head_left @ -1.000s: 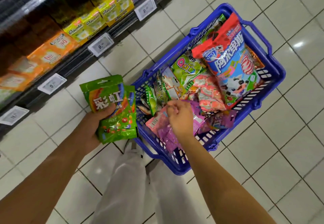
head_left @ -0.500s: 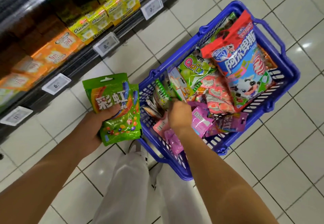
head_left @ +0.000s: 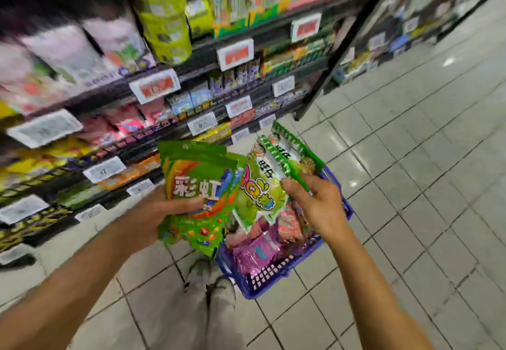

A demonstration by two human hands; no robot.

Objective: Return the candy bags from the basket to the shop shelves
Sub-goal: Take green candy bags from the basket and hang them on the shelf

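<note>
Hands both loaded | left hand (head_left: 153, 212) grips rainbow candy bag (head_left: 197, 199) | right hand (head_left: 317, 207) pinches green bags (head_left: 273, 174) above basket (head_left: 276, 275), evidently gathered for shelves (head_left: 191, 75).

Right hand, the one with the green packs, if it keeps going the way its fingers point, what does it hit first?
Probably the rainbow bag held by the left hand. The right hand pinches green packs and its fingers point up-left toward that bag; depth is unclear, so it may pass in front.
</note>
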